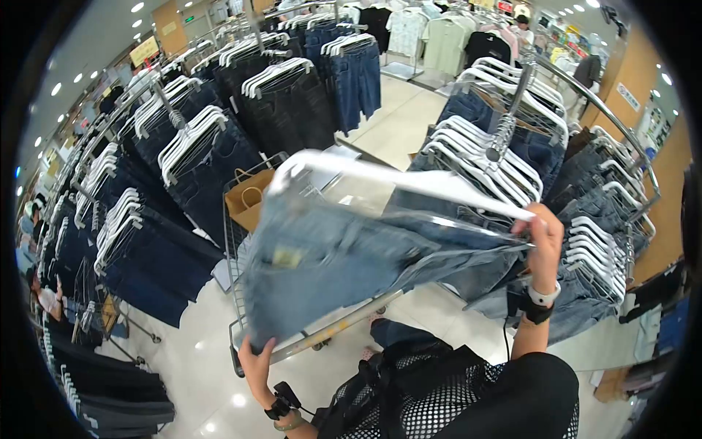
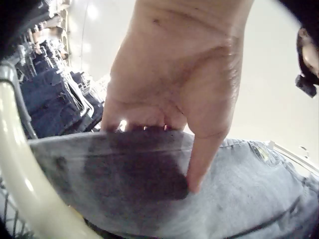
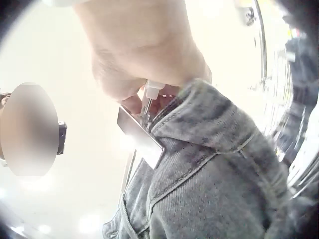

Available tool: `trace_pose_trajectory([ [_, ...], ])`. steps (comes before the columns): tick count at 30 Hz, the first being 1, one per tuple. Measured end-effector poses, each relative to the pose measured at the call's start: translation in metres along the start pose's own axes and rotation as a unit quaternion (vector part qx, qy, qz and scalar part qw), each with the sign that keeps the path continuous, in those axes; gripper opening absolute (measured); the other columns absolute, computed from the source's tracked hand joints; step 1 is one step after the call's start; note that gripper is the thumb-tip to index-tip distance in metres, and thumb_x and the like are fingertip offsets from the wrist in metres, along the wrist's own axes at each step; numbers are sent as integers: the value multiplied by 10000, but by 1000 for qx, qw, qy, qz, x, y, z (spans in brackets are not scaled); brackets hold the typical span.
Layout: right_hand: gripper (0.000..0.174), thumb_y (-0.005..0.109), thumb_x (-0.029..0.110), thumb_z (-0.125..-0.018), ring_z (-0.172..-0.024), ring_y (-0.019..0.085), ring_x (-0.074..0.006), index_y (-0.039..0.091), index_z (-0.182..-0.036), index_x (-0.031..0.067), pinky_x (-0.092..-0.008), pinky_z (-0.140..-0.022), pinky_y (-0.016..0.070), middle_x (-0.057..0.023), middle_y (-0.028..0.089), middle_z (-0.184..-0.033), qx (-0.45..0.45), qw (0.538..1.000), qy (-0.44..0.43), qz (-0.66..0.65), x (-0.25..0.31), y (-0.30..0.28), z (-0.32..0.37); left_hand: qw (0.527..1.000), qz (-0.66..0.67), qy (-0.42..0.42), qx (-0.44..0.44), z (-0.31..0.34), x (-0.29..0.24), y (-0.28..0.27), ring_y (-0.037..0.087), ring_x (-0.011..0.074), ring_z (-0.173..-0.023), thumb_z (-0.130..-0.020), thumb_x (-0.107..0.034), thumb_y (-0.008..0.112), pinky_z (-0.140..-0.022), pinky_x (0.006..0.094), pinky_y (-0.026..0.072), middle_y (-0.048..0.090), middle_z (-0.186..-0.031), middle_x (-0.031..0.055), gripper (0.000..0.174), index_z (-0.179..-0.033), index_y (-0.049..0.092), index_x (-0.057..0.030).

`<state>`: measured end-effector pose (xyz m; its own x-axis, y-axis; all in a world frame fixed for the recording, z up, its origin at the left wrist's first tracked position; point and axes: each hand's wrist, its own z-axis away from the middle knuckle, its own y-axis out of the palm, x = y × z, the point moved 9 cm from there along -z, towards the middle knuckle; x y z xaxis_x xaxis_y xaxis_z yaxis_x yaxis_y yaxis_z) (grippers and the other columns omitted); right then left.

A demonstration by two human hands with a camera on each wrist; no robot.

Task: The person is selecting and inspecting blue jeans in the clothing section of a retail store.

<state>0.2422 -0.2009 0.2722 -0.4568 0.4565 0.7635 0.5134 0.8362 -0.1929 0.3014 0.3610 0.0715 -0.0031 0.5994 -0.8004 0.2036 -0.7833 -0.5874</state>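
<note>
A pair of light blue denim shorts [image 1: 329,256] hangs slanted from a white hanger [image 1: 409,177], held up in front of the body. My right hand [image 1: 542,245] grips the hanger's right end together with the waistband corner; in the right wrist view the fingers curl in beside a clip [image 3: 153,90], and a pale tag [image 3: 140,137] dangles there. Low on the left, my left hand [image 1: 256,366] pinches the denim's edge. In the left wrist view the thumb of that hand [image 2: 179,84] lies on the near face, while its fingertips are hidden behind the cloth.
Beneath the shorts is a wire cart [image 1: 238,278] with a paper bag [image 1: 248,197] in it. Racks of dark jeans [image 1: 285,110] stand on the left, and a chrome rail [image 1: 607,110] with more denim on white hangers [image 1: 482,157] is close on the right.
</note>
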Motion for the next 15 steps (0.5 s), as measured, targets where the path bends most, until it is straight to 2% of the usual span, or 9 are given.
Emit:
trace_pose_trajectory([
  [2,334,465,244,-996,-676,491,-123,583,-811,-9,-262,-652,371,-42,551,-732,-120,993,11,17,-2,-57,21,998,32,17,54,-14,-11,27,572,203,-734,-772,-147,749,-742,311,458,624,-757,111,293,-956,627,45],
  [3,334,457,249,-1004,-678,483,-116,574,-819,-3,-252,-651,357,-35,543,-737,-154,987,23,43,0,-81,31,996,-12,74,57,-22,2,40,579,191,-712,-788,-134,728,-716,311,465,623,-747,112,234,-897,619,42],
  [4,345,465,273,-1004,-672,470,-106,566,-818,1,-246,-642,347,-28,535,-733,-188,978,41,76,3,-102,40,992,0,110,56,-24,-14,49,590,183,-705,-820,-113,694,-707,305,475,619,-733,97,180,-865,604,36],
  [6,348,478,292,-1001,-674,464,-95,568,-828,4,-237,-629,337,-29,534,-736,-218,967,39,123,5,-132,54,990,67,90,89,-27,-36,70,604,273,-731,-815,-75,665,-717,341,464,633,-787,134,133,-831,621,50],
  [7,348,478,292,-1001,-674,464,-95,568,-828,4,-237,-629,337,-29,534,-736,-225,965,38,127,2,-142,59,985,64,133,93,-28,-45,83,604,274,-744,-831,-68,651,-713,341,467,631,-801,136,115,-845,619,42],
  [11,320,504,257,-993,-691,503,-92,570,-822,-6,-242,-639,392,-34,555,-744,-210,961,71,165,-36,-153,62,970,60,171,165,-12,-99,139,594,283,-753,-841,-73,645,-700,344,467,611,-807,140,115,-861,602,33],
  [12,309,511,245,-989,-691,509,-92,575,-823,-8,-244,-640,402,-31,558,-742,-201,962,79,167,-47,-151,59,965,53,190,174,-6,-114,151,589,286,-752,-842,-70,643,-696,344,466,602,-806,143,113,-862,596,31],
  [13,283,519,226,-983,-687,513,-86,591,-835,-4,-242,-631,399,-20,569,-740,-162,969,78,169,-57,-144,51,959,56,203,191,0,-122,166,605,240,-727,-844,-61,644,-681,317,474,606,-791,133,105,-872,603,32],
  [15,251,550,200,-960,-660,515,-99,598,-822,-4,-255,-618,402,-29,573,-713,-151,968,81,185,-75,-125,40,941,76,214,250,14,-138,197,610,249,-731,-864,-74,638,-688,329,480,614,-806,136,117,-904,595,28],
])
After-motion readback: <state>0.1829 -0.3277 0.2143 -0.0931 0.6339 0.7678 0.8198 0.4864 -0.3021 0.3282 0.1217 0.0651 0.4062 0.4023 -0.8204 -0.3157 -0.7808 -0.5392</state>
